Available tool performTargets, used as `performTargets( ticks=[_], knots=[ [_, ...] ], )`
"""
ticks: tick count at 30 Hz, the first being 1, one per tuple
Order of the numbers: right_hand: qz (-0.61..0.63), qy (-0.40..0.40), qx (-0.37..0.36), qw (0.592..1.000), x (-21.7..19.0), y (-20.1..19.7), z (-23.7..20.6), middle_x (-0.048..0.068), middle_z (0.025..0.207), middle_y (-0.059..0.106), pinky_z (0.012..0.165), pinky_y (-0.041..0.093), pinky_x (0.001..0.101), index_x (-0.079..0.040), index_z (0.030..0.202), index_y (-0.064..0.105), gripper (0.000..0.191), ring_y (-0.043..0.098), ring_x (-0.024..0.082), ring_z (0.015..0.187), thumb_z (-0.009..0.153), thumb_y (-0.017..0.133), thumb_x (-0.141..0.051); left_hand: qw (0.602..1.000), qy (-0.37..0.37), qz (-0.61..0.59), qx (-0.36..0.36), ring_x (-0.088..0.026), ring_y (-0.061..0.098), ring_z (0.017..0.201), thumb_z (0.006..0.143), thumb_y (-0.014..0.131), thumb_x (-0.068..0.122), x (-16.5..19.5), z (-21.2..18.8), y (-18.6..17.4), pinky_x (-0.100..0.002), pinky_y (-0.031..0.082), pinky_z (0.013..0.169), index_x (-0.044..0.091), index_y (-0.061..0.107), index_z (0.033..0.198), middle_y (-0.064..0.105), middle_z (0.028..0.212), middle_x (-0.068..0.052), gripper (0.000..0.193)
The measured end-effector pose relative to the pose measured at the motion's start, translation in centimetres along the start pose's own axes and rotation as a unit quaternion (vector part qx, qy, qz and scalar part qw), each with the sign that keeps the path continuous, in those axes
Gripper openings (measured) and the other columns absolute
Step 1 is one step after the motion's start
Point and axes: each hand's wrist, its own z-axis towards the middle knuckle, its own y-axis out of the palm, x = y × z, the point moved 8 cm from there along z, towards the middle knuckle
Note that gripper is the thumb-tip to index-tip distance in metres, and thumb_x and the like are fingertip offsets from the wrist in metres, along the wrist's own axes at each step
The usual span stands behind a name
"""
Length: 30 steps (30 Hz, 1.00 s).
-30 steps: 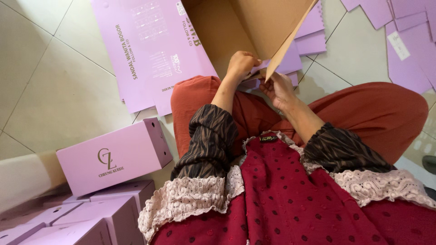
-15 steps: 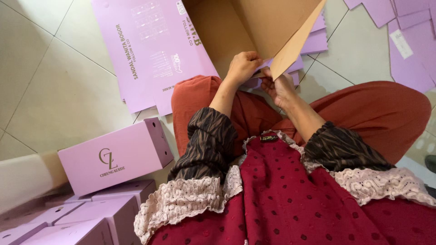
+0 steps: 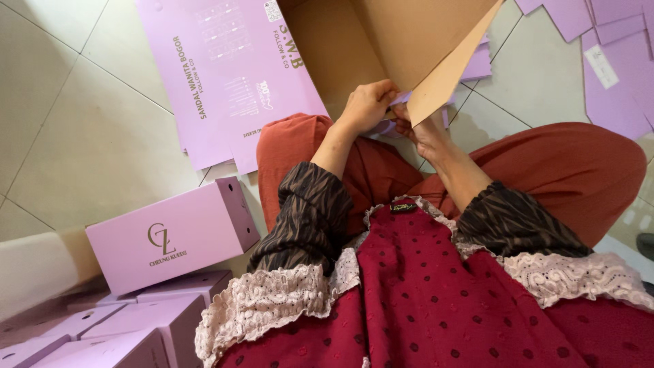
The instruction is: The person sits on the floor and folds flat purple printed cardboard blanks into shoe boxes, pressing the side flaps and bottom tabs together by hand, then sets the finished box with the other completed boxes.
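On the pale tiled floor [image 3: 88, 143] I see folded lilac boxes [image 3: 170, 235] stacked at left, unmoved. My left hand [image 3: 368, 105] and right hand [image 3: 426, 133] both pinch the unfolded box blank [image 3: 381, 48] above my lap; since a second ago its brown flap has tipped slightly higher, so the fold looks underway.

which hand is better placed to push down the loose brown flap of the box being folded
Probably the right hand: it sits directly under the loose brown cardboard flap, at its lower tip. The left hand grips the lilac cardboard box blank at its fold.
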Motion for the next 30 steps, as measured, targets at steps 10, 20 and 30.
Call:
performTargets(
  ticks=[10, 20, 30],
  knots=[
    [-0.098, 0.009, -0.021, 0.995, -1.7, -0.2, -0.5, -0.001, 0.085, 0.067, 0.063, 0.056, 0.0253, -0.012, 0.102, 0.067, 0.015, 0.065, 0.009, 0.071, 0.095, 0.069, -0.024, 0.997, 0.064, -0.008, 0.046, -0.030, 0.071, 0.098, 0.092, 0.064, 0.022, 1.4, -0.7, -0.4, -0.041, 0.055, 0.083, 0.016, 0.073, 0.108, 0.075, 0.103, -0.007, 0.018],
    [-0.163, -0.008, -0.008, 0.987, -1.6, -0.9, 0.6, 0.000, 0.080, 0.064, 0.056, 0.051, 0.0264, -0.008, 0.097, 0.069, 0.016, 0.062, 0.010, 0.068, 0.093, 0.070, -0.022, 0.998, 0.050, -0.005, 0.044, -0.028, 0.070, 0.098, 0.095, 0.063, 0.021, 1.4, -0.8, -0.5, -0.039, 0.055, 0.083, 0.019, 0.075, 0.107, 0.069, 0.103, -0.003, 0.017],
    [-0.110, -0.001, -0.012, 0.994, -1.9, -0.6, 0.4, 0.001, 0.086, 0.066, 0.061, 0.053, 0.0282, -0.007, 0.101, 0.068, 0.017, 0.065, 0.012, 0.073, 0.092, 0.074, -0.020, 0.997, 0.065, 0.009, 0.032, -0.030, 0.070, 0.099, 0.094, 0.062, 0.025, 2.4, -1.2, -0.5, -0.040, 0.055, 0.082, 0.017, 0.074, 0.106, 0.072, 0.105, -0.004, 0.019]
  ],
)
